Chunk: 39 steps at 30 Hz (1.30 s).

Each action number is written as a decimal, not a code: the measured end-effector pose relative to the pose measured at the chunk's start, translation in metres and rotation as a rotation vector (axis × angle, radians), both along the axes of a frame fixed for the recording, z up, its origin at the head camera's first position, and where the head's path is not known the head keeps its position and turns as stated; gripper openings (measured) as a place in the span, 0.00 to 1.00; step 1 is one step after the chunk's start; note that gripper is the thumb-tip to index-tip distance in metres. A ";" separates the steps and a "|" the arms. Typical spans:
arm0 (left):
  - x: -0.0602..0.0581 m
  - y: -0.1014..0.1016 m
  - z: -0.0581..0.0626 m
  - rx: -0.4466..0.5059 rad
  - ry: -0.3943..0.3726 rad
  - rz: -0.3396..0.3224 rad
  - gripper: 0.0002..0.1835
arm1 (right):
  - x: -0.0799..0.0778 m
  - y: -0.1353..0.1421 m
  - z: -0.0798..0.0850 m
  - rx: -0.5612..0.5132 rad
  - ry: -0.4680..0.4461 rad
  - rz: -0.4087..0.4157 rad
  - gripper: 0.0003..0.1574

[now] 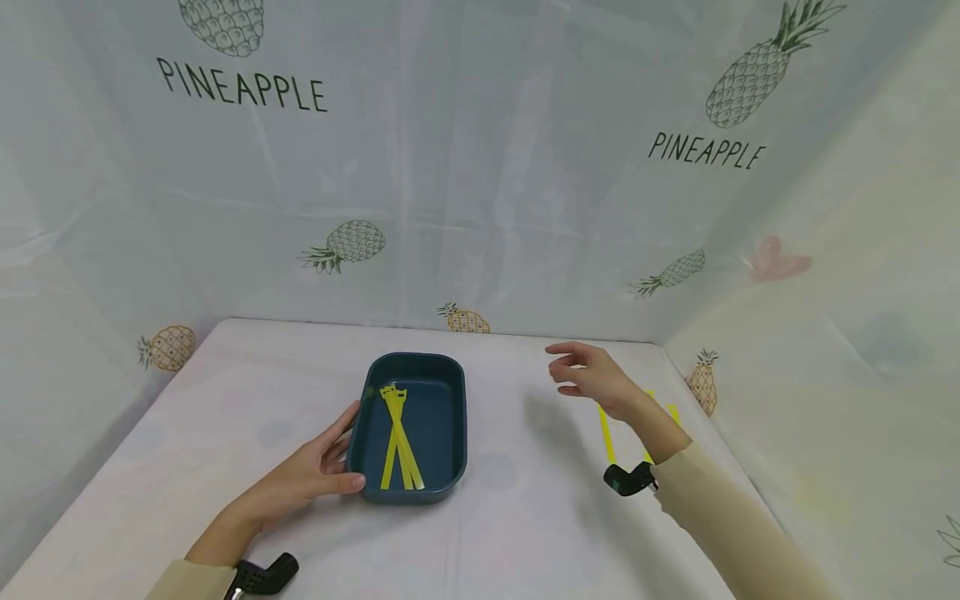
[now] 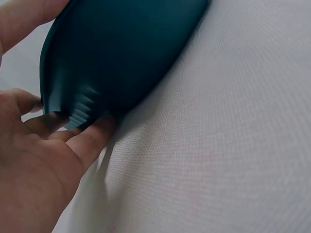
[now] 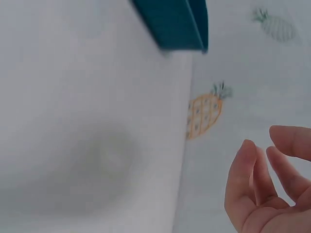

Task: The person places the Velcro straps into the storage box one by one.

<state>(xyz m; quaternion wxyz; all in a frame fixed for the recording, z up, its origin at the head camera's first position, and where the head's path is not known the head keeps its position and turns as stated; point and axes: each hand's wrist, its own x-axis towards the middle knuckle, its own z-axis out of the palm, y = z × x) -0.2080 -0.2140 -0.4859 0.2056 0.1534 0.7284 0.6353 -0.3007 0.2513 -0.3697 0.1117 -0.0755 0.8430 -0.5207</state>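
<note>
A dark blue rectangular tray stands on the white-covered table in the head view. Several flat yellow strips with wider, notched ends lie crossed inside it. My left hand holds the tray at its left side, thumb at the near corner. In the left wrist view, the fingers bend against the tray's outer wall. My right hand hovers right of the tray with loosely bent fingers. The right wrist view shows nothing between its fingertips. More yellow strips lie beneath the right forearm, partly hidden by it.
White cloth covers the table. A pale curtain printed with pineapples hangs behind the table and along its sides. Black wrist cameras sit on both forearms.
</note>
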 end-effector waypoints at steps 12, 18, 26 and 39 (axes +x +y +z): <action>0.002 0.001 0.001 0.005 0.029 -0.012 0.60 | 0.007 0.076 -0.038 0.106 -0.024 -0.122 0.34; 0.002 0.002 0.002 0.003 0.028 -0.008 0.60 | 0.007 0.091 -0.052 0.140 -0.046 -0.172 0.34; 0.003 0.002 0.001 0.010 0.025 -0.007 0.60 | 0.006 0.094 -0.068 0.151 -0.066 -0.205 0.32; 0.003 0.002 0.002 -0.011 0.030 0.003 0.60 | 0.008 0.090 -0.088 0.305 -0.038 -0.269 0.32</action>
